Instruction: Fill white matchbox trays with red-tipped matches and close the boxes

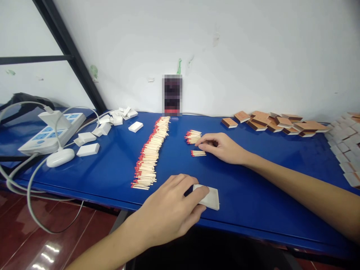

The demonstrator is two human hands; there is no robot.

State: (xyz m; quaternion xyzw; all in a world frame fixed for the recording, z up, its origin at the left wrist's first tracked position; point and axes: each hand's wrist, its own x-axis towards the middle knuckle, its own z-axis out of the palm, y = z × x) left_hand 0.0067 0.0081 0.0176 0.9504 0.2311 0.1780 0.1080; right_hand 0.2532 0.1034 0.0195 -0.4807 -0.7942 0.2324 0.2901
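Left hand [174,204] gripping tray [213,199], matches [198,153] by right [222,147]

Left forearm [120,240] bare, rising obliquely from the lower edge; left hand [174,206] back uppermost, fingers [198,195] bent and gripping against the thumb. Right forearm [292,185] bare, entering from the right; right hand [225,148] farther forward, fingers curved, thumb and index tips close together.

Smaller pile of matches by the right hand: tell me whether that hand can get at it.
Probably yes: the right hand is close beside the smaller pile of matches, and nothing visible lies between them.
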